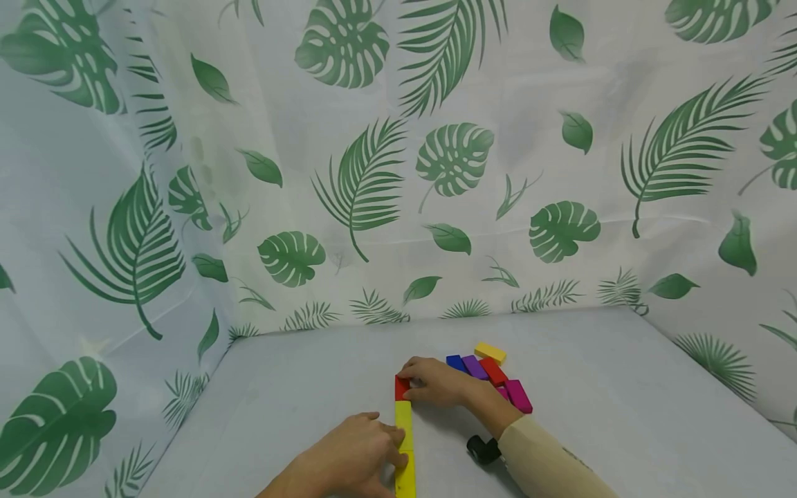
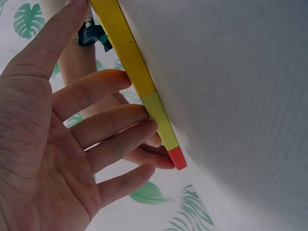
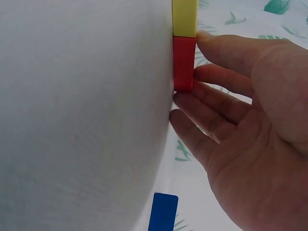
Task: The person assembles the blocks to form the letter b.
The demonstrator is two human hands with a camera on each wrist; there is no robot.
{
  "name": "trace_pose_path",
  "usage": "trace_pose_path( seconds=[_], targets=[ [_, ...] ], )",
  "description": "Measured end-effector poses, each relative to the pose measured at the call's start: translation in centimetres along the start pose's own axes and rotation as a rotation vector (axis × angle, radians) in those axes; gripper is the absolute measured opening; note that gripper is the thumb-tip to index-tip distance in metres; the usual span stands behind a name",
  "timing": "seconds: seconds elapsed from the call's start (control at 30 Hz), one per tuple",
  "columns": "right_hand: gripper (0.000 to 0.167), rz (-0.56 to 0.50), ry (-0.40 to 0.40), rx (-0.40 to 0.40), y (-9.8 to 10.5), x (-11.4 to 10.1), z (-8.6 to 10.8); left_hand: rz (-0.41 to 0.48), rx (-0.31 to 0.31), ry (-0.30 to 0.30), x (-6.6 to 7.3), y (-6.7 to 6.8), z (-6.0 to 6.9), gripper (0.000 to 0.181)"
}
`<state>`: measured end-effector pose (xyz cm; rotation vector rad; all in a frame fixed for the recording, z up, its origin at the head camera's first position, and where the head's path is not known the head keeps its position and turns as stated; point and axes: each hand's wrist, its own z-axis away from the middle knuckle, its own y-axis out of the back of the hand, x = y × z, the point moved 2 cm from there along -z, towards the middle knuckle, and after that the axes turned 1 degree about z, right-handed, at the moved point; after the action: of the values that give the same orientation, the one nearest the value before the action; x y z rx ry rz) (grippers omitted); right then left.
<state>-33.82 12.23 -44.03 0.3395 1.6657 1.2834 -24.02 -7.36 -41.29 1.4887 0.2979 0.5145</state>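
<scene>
A straight row of blocks lies on the pale tabletop. At its far end is a red block (image 1: pixel 401 389), followed by a light yellow block (image 1: pixel 403 415) and a deeper yellow block (image 1: pixel 405 481) nearer me, touching end to end. My right hand (image 1: pixel 436 382) holds the red block, thumb near its joint with the light yellow one and fingertips around its far end (image 3: pixel 184 65). Along the left side of the row, my left hand (image 1: pixel 355 449) rests with fairly straight, spread fingers. Its fingertips touch the yellow blocks (image 2: pixel 126 45) in the left wrist view.
Right of the row lies a loose group: a blue block (image 1: pixel 456 362), a purple block (image 1: pixel 474 367), a red block (image 1: pixel 494 372), magenta blocks (image 1: pixel 519 396) and a yellow-orange block (image 1: pixel 490 353). A black device (image 1: pixel 482 449) sits by my right wrist. Leaf-printed curtains (image 1: pixel 436 207) surround the table.
</scene>
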Motion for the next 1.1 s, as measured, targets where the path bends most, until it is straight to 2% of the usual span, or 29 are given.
trace_pose_path(
  seconds=[0.17,0.4,0.67,0.93,1.1],
  targets=[
    [0.041,0.004,0.005,0.012,0.1,0.0,0.2,-0.022,0.007,-0.021,0.0,-0.1,0.0,0.045],
    [0.044,-0.016,0.022,-0.01,0.3,0.3,0.3,-0.022,0.001,-0.013,0.0,0.0,0.0,0.045],
    [0.046,-0.042,0.018,-0.005,0.4,0.7,0.3,-0.04,0.025,-0.04,0.1,-0.1,0.1,0.044],
    [0.045,-0.082,0.015,0.071,2.4,0.8,1.0,-0.024,0.008,-0.012,0.1,-0.1,0.0,0.043],
    [0.044,-0.104,-0.003,0.096,3.7,1.4,1.5,-0.047,0.014,-0.022,0.2,-0.1,0.0,0.043]
  ],
)
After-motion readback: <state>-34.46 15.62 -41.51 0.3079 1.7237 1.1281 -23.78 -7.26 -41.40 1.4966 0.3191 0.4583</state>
